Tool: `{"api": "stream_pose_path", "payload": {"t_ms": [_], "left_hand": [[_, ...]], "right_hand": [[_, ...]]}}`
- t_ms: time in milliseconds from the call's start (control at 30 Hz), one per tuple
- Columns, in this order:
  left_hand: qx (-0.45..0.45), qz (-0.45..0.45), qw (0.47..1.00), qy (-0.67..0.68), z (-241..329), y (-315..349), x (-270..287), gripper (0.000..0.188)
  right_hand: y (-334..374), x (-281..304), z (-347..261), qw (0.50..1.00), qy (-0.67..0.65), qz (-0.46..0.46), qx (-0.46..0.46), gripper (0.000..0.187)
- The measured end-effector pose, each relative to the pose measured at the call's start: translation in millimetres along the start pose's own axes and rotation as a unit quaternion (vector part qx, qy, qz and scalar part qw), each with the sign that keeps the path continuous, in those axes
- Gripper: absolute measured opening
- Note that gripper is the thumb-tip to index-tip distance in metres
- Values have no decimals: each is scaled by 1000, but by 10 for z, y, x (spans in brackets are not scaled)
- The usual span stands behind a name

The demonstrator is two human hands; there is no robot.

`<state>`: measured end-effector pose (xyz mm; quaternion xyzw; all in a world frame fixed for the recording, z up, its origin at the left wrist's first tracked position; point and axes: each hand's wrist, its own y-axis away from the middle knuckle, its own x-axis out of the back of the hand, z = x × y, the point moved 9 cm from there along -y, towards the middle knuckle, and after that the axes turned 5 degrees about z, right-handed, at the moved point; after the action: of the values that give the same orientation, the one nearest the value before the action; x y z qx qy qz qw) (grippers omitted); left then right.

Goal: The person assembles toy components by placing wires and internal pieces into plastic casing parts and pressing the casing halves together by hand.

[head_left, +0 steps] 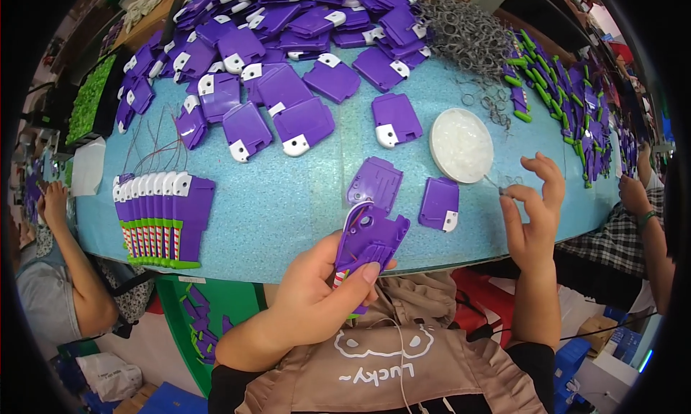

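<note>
My left hand (317, 288) is closed around an opened purple plastic housing (373, 237), its inside facing up, with thin wires and a red-and-white striped part near its lower end. Just beyond it lies another purple half-shell (376, 183). My right hand (536, 212) is raised at the right, thumb and forefinger pinching a thin stick (492, 181) whose far end points to the rim of a round white dish (436, 162) holding a whitish, clear-looking substance. A purple cover with a white corner (439, 204) lies between the two hands.
Purple covers (295, 90) are heaped across the back of the blue table (266, 198). Grey rings (468, 36) pile up at the back right, beside purple-green parts (568, 104). A row of assembled pieces (165, 219) stands left. A green bin (241, 299) sits below; co-workers flank both sides.
</note>
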<state>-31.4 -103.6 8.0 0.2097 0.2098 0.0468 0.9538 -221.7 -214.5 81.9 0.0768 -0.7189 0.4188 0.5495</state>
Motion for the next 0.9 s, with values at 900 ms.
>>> {"api": "stream_pose_path", "payload": {"t_ms": [900], "left_hand": [[35, -83, 991, -99, -142, 0, -249, 26]], "right_hand": [[-306, -217, -714, 862, -484, -148, -35, 12]]}}
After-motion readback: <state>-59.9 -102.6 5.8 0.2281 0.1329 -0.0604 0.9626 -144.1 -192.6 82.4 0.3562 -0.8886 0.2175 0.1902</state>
